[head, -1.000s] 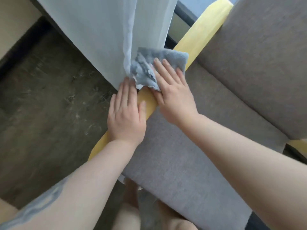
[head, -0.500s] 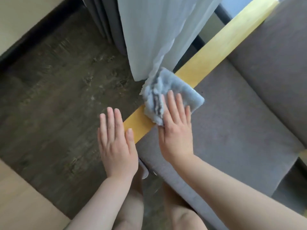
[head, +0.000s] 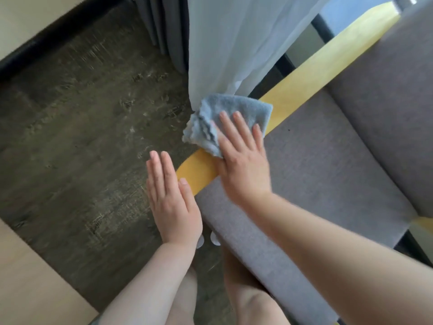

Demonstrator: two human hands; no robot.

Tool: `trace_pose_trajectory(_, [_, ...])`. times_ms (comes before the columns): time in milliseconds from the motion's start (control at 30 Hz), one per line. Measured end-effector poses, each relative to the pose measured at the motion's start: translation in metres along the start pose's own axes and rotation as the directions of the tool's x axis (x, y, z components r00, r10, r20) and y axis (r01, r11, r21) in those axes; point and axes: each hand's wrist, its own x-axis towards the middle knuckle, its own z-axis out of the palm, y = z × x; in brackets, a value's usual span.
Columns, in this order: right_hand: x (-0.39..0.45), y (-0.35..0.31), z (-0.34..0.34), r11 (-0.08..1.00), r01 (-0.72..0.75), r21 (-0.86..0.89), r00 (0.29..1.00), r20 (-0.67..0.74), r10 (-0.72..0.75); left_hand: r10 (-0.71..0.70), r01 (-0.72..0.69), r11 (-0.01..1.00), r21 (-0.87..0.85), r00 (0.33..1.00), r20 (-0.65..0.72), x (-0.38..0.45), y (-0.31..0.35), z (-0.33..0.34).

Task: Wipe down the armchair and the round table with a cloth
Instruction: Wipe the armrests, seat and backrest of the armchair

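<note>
Cloth (head: pixel 236 113) lay flat under my right hand (head: pixel 243 160), fingers spread, pressing it on the armrest (head: pixel 311 83) running away rightward; left hand (head: pixel 173 202) empty.

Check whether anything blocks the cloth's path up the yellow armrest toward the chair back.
The white curtain hangs against the blue cloth at the armrest's outer edge and may drag along. Otherwise the bare wood ahead of the right hand looks unobstructed.

A home living room: upholstered armchair (head: pixel 328 160), curtains (head: pixel 234 43), wood-look floor (head: pixel 82 113).
</note>
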Motion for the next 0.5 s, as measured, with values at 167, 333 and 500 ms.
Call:
trace_pose_trajectory(167, [-0.044, 0.024, 0.0, 0.935, 0.354, -0.022, 0.928, 0.134, -0.348, -0.022, 0.019, 0.993, 0.116, 0.999, 0.026, -0.003, 0.006, -0.002])
trace_pose_trajectory(333, [0.023, 0.035, -0.012, 0.99, -0.139, 0.015, 0.986, -0.095, 0.14, 0.081, -0.107, 0.954, 0.279, 0.991, 0.103, 0.02, 0.025, 0.003])
trace_pose_trajectory(500, [-0.017, 0.066, -0.022, 0.966, 0.248, -0.073, 0.965, 0.109, -0.239, 0.115, -0.165, 0.934, 0.316, 0.978, 0.172, 0.037, 0.047, 0.015])
